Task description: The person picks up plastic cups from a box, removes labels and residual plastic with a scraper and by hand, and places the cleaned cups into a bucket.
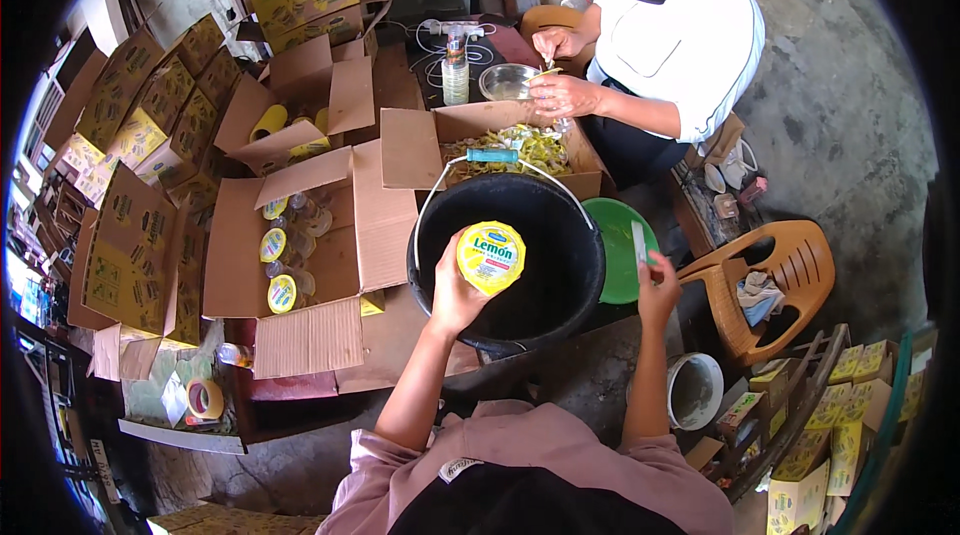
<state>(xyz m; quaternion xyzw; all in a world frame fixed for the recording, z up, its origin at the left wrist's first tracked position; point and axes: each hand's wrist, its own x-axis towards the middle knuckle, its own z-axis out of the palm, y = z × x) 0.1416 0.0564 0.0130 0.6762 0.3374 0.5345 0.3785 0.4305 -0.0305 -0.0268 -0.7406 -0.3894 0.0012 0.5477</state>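
Note:
My left hand (455,287) grips a sealed plastic drink cup (490,257), its yellow, white and green lid turned up toward me. The cup is over a large black bucket (500,343), whose inside is dark. My right hand (658,290) is closed on a thin, pale, flat strip (639,241) that points away from me; its exact kind is unclear. That hand is at the right of the bucket, above the edge of a green basin (612,220). Left of the bucket, an open carton (330,235) contains several similar cups (282,293), some lying tilted.
Opposite me, a person (660,65) handles something small over a clear bowl (508,82). A carton of yellow peelings (530,147) stands behind the bucket. Stacked cartons (150,115) fill the left. An orange chair (765,285) and a white pail (693,391) are at right.

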